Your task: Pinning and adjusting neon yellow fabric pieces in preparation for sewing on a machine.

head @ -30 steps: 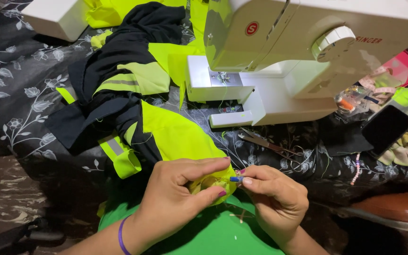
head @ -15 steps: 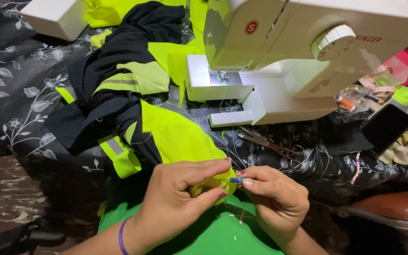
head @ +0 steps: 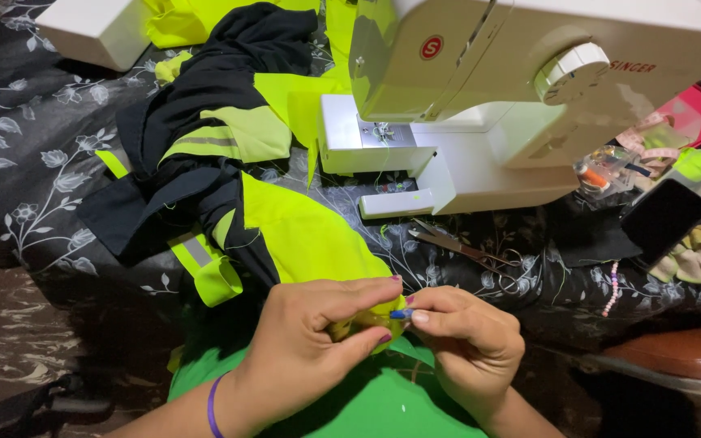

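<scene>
A neon-yellow and black garment (head: 285, 227) with grey reflective strips lies across the table and hangs over its near edge. My left hand (head: 310, 349) pinches the yellow fabric's edge between thumb and fingers. My right hand (head: 468, 345) touches it from the right, its thumb and forefinger closed on a small blue-tipped tool (head: 400, 313) pressed against the fabric. A white sewing machine (head: 513, 97) stands just beyond the hands.
Small scissors (head: 460, 246) lie on the black floral tablecloth (head: 34, 162) in front of the machine. A dark phone (head: 665, 219), a clear box of bobbins (head: 610, 170) and a measuring tape sit at right. A white box (head: 91, 32) is at far left.
</scene>
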